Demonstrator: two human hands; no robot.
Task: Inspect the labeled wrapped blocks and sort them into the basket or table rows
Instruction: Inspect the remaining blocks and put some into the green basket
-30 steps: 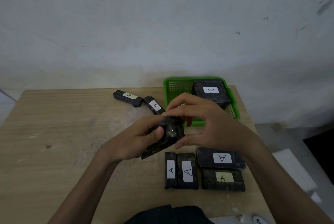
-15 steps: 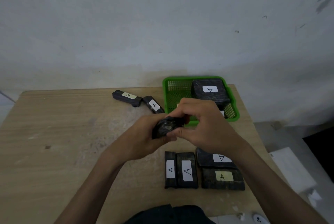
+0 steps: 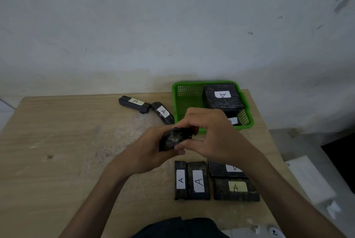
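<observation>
Both hands grip one wrapped block just in front of the green basket: the left hand cups it, the right hand pinches its top. No label shows, so inspection seems underway; next it needs turning to reveal one.

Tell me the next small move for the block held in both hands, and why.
Probably rotate the block until a label shows. Left hand and right hand grip it with only bare wrap visible, so basket or near row can't be chosen yet.
</observation>
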